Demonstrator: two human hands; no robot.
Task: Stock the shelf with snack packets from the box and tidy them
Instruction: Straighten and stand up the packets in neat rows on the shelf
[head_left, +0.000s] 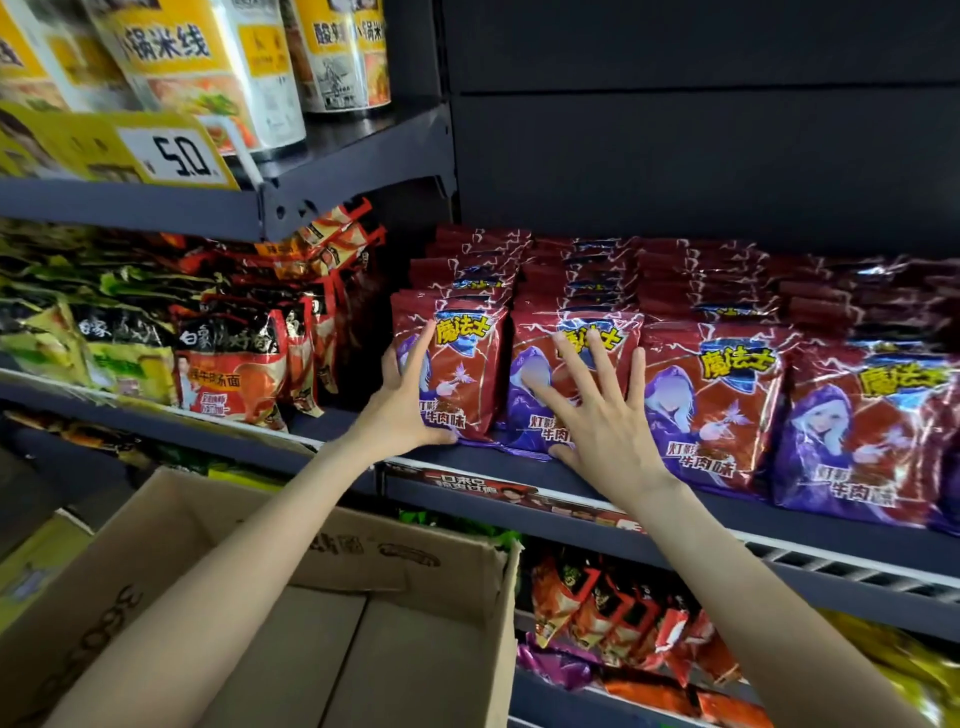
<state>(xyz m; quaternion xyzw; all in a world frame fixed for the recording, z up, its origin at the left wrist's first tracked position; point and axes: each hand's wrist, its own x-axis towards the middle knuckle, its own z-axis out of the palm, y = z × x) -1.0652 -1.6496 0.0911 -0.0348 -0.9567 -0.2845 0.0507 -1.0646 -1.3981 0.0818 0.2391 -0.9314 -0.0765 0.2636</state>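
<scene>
Two packets (452, 374) under flat grips (410, 395).

Red snack packets (722, 400): "魔法士", "牛肉味". Yellow price tag (182, 156): "5.0". Pouches (208, 67): "小锅米线".

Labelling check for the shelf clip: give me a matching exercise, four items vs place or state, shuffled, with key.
Items:
1. left hand
2. right hand
3. cardboard box
4. price tag

Places or states:
A. below the shelf, no packets visible inside
B. on the leftmost front red packet
C. upper shelf edge
D. fingers spread on the second front red packet

Pairs: 1-B, 2-D, 3-A, 4-C
</scene>
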